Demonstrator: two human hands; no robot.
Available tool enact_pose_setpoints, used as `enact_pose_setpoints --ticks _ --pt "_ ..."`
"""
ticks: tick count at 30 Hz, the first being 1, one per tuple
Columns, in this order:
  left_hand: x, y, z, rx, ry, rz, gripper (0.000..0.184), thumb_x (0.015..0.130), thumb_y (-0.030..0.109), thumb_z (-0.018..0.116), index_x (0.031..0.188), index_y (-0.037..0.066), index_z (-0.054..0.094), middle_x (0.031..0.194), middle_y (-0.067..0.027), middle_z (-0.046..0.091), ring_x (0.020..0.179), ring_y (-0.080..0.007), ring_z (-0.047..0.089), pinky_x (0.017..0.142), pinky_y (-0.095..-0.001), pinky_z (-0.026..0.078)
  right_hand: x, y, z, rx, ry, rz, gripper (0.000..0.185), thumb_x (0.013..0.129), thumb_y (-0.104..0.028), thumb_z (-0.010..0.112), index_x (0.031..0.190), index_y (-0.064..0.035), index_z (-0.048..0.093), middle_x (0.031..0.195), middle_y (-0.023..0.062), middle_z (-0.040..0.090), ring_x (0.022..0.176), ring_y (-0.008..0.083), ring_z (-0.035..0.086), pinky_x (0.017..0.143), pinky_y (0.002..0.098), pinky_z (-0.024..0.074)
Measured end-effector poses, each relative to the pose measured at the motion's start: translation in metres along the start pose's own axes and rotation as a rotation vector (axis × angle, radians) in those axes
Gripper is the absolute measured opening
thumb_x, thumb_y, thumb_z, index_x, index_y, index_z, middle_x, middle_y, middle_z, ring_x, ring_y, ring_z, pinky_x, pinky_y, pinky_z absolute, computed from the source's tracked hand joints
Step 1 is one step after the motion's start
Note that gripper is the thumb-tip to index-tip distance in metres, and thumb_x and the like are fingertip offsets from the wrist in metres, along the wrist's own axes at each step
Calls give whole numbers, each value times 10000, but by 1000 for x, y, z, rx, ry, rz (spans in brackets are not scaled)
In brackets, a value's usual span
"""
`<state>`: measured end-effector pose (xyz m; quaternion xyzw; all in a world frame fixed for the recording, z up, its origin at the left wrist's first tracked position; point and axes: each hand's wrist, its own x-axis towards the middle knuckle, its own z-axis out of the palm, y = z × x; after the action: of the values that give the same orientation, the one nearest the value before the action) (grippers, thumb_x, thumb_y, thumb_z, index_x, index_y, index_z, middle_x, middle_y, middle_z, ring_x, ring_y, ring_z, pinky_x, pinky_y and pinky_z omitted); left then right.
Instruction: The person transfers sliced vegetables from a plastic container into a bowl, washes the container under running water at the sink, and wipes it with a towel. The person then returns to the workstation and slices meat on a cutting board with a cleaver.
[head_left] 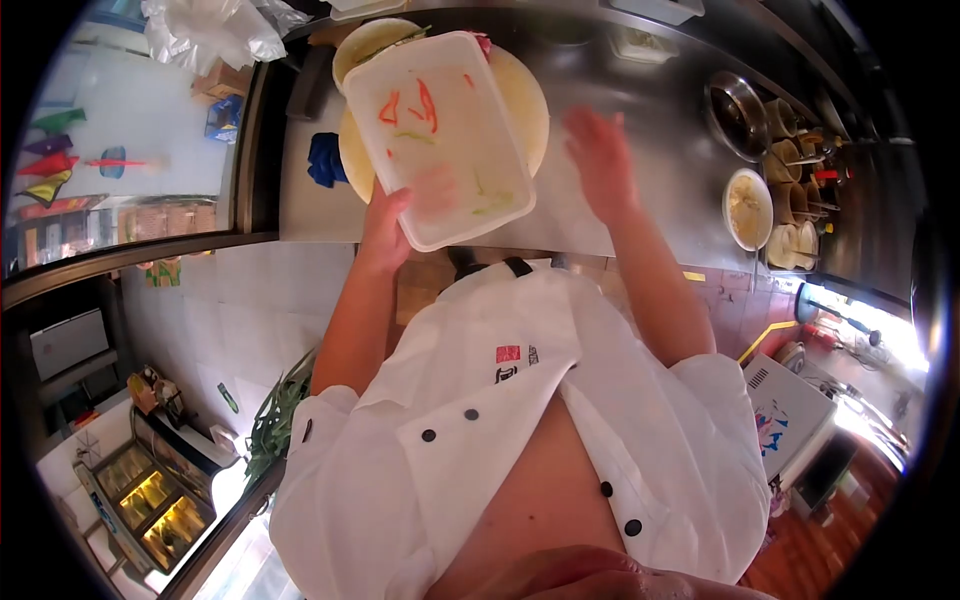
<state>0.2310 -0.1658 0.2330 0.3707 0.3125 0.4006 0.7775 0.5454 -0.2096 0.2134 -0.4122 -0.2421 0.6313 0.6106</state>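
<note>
My left hand [390,220] grips the near left corner of a translucent white plastic tub [460,160], its fingers showing through the bottom from underneath. The tub is tilted, with a few red pepper strips [428,105] and thin green shreds [490,200] clinging inside. Under it lies a round, pale yellow board [535,90], mostly covered. To the right of the tub, my right hand [600,160] is raised over the steel counter, slightly blurred, with its fingers stretched out and holding nothing.
Behind the tub stands a bowl [365,42] with something green on it. A blue cloth [325,160] lies left of the board. Along the right are a metal bowl [735,115], a white bowl [747,210] and several seasoning containers [790,190]. The counter [660,160] is steel.
</note>
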Motion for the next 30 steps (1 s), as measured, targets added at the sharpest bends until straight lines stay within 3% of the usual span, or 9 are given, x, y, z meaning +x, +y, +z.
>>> enact_pose_setpoints --ticks 3,4,6,12,13,14,17,19,30 --pt "1 -6 -1 -148 -37 -1 715 881 178 589 1506 66 260 1429 -243 465 1217 -400 569 988 -521 506 8 -15 10 10 233 -296 847 1004 -670 265 1562 -33 227 1617 128 260 1504 265 209 1223 419 125" --pt "5 -20 -3 -149 -46 -6 715 881 178 589 1506 66 260 1429 -243 465 1217 -400 569 988 -521 506 12 0 17 -122 61 -275 864 1001 -683 235 1549 -14 259 1612 146 274 1509 266 191 1226 415 107" --pt "12 -40 4 -393 84 -164 706 893 202 560 1516 89 247 1428 -247 473 1211 -393 576 987 -522 504 4 -7 54 -16 -218 126 895 990 -705 202 1539 -2 281 1612 147 276 1513 267 171 1230 425 75" --pt "-5 -25 -5 -280 60 -161 634 904 291 523 1421 -59 413 1376 -226 547 1219 -371 576 1031 -491 472 27 -40 20 -80 58 -281 920 965 -733 263 1545 -20 277 1593 122 325 1505 239 197 1229 432 93" --pt "-3 -31 -2 -262 117 -187 634 900 296 525 1400 -83 434 1367 -225 554 1221 -374 575 1038 -486 467 27 -18 36 -103 19 -208 915 968 -726 273 1551 -21 260 1609 124 288 1512 242 175 1230 416 89" --pt "-4 -33 -1 -262 120 -188 634 900 296 525 1400 -83 434 1367 -225 554 1221 -374 575 1038 -486 467 19 6 54 -579 45 84 920 978 -723 235 1552 -4 239 1614 152 265 1505 247 197 1229 413 107" --pt "-6 -28 -1 -338 75 -241 629 903 313 520 1402 -61 434 1361 -213 560 1214 -370 580 1012 -485 488 26 -17 40 -42 -368 123 864 996 -668 322 1574 -40 186 1634 144 205 1513 255 166 1228 392 113" --pt "-17 -16 -6 -334 88 -195 632 903 316 512 1405 -59 430 1359 -212 562 1213 -367 581 1006 -484 493 37 -31 15 -51 -32 -101 851 1003 -660 319 1571 -39 198 1629 149 214 1500 255 187 1218 405 158" --pt "-2 -30 -23 -307 199 -178 597 894 300 512 1376 -49 462 1317 -218 593 1144 -342 624 979 -477 517 56 -1 19 66 69 -144 854 988 -645 408 1510 24 314 1598 135 294 1484 242 234 1230 448 89"
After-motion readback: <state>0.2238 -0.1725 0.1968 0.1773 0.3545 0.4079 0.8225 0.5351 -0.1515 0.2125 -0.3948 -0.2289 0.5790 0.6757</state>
